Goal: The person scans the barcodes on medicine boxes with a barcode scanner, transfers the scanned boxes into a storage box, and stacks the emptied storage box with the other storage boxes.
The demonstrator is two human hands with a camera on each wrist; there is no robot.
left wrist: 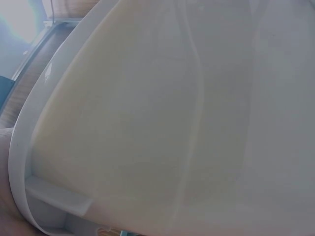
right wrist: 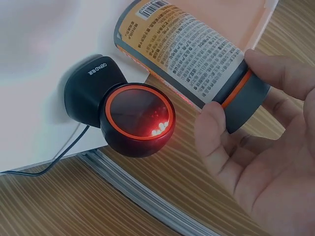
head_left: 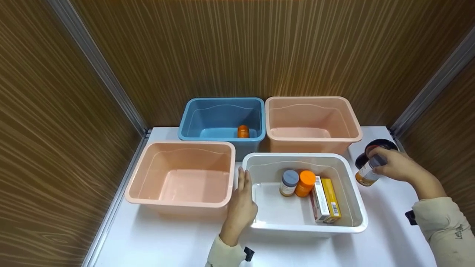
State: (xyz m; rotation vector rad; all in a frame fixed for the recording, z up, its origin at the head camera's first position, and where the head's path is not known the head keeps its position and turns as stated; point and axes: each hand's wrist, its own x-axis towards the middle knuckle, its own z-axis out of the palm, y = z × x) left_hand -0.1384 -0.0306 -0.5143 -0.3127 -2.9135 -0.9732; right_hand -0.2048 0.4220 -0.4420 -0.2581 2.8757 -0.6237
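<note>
At the right end of the table my right hand (head_left: 395, 165) pinches a supplement bottle (head_left: 366, 175) by its dark cap. The bottle tilts, and its printed label with a barcode shows in the right wrist view. Close beside it stands a black desktop barcode scanner (right wrist: 83, 93), its round orange-ringed window glowing red. My left hand (head_left: 242, 207) rests at the left rim of the white bin (head_left: 293, 229), fingers straight. Inside that bin are a grey-capped bottle (head_left: 289, 182), an orange bottle (head_left: 305, 183), a white box (head_left: 320, 200) and a yellow box (head_left: 331, 200).
A blue bin (head_left: 222, 140) at the back holds an orange bottle (head_left: 243, 131). One pink bin (head_left: 313, 139) stands to its right, another pink bin (head_left: 178, 202) at front left. Wood-patterned walls (head_left: 222, 48) enclose the white table (head_left: 163, 237). The scanner's cable (right wrist: 54, 160) trails off.
</note>
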